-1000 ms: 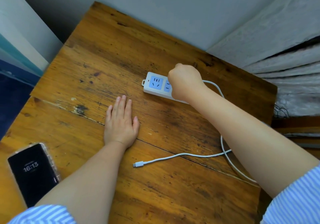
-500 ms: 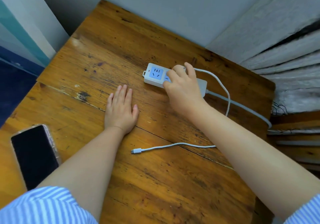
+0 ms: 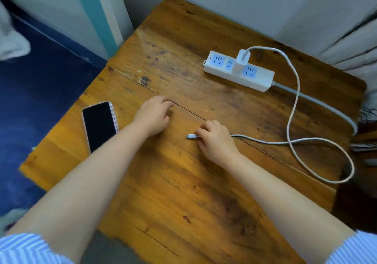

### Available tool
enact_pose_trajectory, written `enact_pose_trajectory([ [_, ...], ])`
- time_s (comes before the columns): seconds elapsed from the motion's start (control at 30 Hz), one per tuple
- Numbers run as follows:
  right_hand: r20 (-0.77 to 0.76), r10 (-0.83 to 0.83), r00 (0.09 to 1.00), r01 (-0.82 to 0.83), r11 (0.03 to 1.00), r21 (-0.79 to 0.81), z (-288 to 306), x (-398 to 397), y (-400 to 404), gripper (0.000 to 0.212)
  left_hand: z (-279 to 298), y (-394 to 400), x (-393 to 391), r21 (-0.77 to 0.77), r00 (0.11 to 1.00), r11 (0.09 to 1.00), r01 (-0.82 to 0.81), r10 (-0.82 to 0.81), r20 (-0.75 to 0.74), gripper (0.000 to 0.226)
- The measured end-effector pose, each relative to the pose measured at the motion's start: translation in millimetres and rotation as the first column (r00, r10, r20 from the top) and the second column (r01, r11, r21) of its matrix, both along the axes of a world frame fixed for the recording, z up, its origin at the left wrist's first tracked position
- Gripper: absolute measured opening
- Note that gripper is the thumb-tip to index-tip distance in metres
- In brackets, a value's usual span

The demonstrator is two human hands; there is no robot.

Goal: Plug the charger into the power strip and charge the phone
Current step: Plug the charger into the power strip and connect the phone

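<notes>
No writing can be read anywhere. The right hand [image 3: 216,141] pinches the white cable [image 3: 293,108] by its plug tip, low on the wooden table [image 3: 183,192]. The left hand [image 3: 153,117] rests loosely curled, holding nothing. One dark phone [image 3: 100,126] lies left. Far off, one charger [image 3: 241,61] sits in one power strip [image 3: 261,80].

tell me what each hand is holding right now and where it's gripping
The right hand pinches the white charging cable just behind its connector tip. The left hand holds nothing; it rests on the table, beside the phone.
</notes>
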State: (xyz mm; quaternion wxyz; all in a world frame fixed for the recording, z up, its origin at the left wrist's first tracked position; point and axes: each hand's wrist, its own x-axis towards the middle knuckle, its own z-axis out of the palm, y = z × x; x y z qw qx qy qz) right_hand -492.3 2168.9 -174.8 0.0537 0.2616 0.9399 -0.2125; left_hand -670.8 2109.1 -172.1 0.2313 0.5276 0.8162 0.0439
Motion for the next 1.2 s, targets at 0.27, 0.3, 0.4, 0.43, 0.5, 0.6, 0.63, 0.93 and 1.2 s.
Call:
enact_pose_trajectory([
  [0.27,-0.048,-0.208,0.977,0.204,0.977,-0.065,-8,-14,-35,0.018,15,-88,-48,-0.377,0.896,0.885,0.275,-0.378,-0.233,0.062],
  [0.3,-0.052,-0.203,0.978,0.199,0.978,-0.069,-8,-14,-42,0.018,16,-96,-55,-0.438,0.865,0.845,0.306,-0.439,-0.243,0.065],
  [0.4,-0.06,-0.199,0.978,0.195,0.978,-0.075,-3,-20,-64,0.015,17,-113,-73,-0.555,0.77,0.735,0.389,-0.59,-0.242,0.08],
  [0.43,-0.058,-0.2,0.978,0.195,0.978,-0.073,-2,-21,-70,0.015,16,-117,-77,-0.575,0.742,0.706,0.414,-0.627,-0.237,0.084],
  [0.5,-0.056,-0.225,0.973,0.221,0.973,-0.066,1,-25,-84,0.014,15,-121,-81,-0.597,0.69,0.665,0.45,-0.683,-0.241,0.087],
  [0.6,-0.038,-0.296,0.954,0.292,0.953,-0.087,2,-31,-103,0.014,12,-121,-83,-0.612,0.615,0.608,0.506,-0.752,-0.237,0.089],
  [0.63,-0.031,-0.34,0.94,0.335,0.936,-0.107,2,-33,-110,0.014,12,-121,-85,-0.605,0.59,0.586,0.539,-0.775,-0.226,0.09],
  [0.93,-0.077,-0.564,0.822,0.531,0.808,-0.254,11,-47,-153,0.014,11,-112,-94,-0.452,0.59,0.598,0.662,-0.787,-0.18,0.093],
  [1.2,-0.271,-0.588,0.762,0.555,0.809,-0.194,34,-52,-153,0.01,20,-107,-82,-0.048,0.812,0.816,0.576,-0.578,-0.077,0.098],
])
